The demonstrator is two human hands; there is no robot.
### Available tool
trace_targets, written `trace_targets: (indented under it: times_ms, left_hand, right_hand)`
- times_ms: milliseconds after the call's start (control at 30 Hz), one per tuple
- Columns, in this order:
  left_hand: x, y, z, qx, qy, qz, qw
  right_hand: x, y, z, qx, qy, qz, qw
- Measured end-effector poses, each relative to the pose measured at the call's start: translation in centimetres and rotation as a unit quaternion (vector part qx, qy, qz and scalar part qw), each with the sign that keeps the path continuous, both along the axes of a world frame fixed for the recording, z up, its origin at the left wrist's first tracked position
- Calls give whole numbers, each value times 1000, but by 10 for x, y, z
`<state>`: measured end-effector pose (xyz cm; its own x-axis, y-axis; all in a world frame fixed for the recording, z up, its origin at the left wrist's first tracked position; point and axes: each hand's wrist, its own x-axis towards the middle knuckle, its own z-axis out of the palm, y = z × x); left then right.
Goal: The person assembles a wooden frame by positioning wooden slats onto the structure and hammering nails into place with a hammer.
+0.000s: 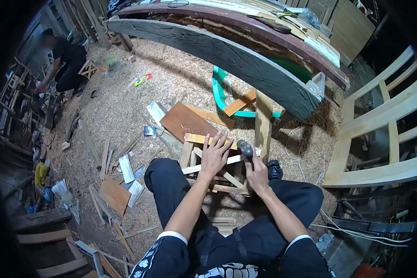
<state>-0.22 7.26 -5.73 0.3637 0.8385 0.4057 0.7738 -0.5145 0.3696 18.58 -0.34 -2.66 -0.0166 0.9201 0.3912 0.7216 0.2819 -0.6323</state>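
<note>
While you bend over the slatted wooden frame (231,160), a co-worker (68,58) squats well to its left. Brown board (183,120) lies just beyond it. Your left hand (214,155) spreads across its top rail (196,138). Frame sits under both hands: mostly joined, I judge; unfinished joints can't be told. Your right hand (257,175) grips a hammer (245,148) near its right end. Slatted panel (375,119) stands farther right.
</note>
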Motion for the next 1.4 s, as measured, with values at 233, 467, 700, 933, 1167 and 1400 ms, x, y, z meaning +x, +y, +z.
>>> trace_targets:
  times_ms: [233, 467, 700, 933, 1167, 1400]
  left_hand:
    - [3, -2, 3, 12, -39, 8, 999]
    - [5, 6, -4, 0, -64, 6, 998]
    - [9, 6, -1, 4, -62, 8, 998]
    - [9, 4, 1, -2, -56, 14, 998]
    - [12, -1, -4, 6, -46, 23, 999]
    - [8, 1, -10, 11, -74, -2, 997]
  right_hand:
    - [0, 6, -2, -95, 68, -36, 993]
    - [-2, 4, 3, -138, 82, -52, 986]
    - [-3, 11, 12, -164, 74, -72, 981]
    - [-11, 8, 7, -152, 103, -115, 976]
    - [-28, 8, 10, -36, 47, -148, 987]
    - [-28, -1, 0, -186, -206, -101, 955]
